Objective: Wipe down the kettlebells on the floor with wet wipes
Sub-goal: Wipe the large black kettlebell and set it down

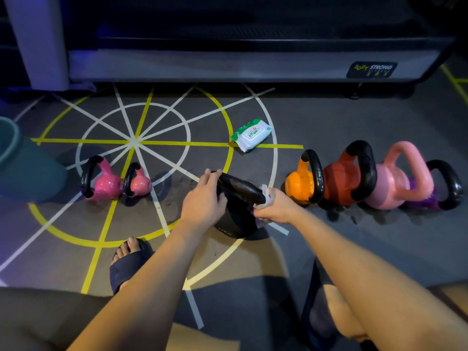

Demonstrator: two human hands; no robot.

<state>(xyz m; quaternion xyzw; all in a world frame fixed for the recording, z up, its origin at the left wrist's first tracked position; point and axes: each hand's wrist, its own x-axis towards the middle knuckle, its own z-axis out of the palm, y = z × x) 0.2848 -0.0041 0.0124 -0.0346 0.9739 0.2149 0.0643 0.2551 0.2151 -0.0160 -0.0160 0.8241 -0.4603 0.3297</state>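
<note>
A black kettlebell (234,224) stands on the floor in the middle. My left hand (205,198) grips the left end of its handle. My right hand (274,207) holds a white wet wipe (266,192) pressed against the right end of the handle. To the left sit two pink kettlebells (109,184) (139,183). On the right stand an orange kettlebell (300,182), a red kettlebell (339,184), a light pink kettlebell (390,188) and a purple kettlebell (425,198), close together in a row.
A green and white pack of wet wipes (250,134) lies on the floor behind the black kettlebell. A grey machine base (228,64) runs along the back. A teal bin (22,160) stands at the left. My sandalled foot (126,259) is near the front.
</note>
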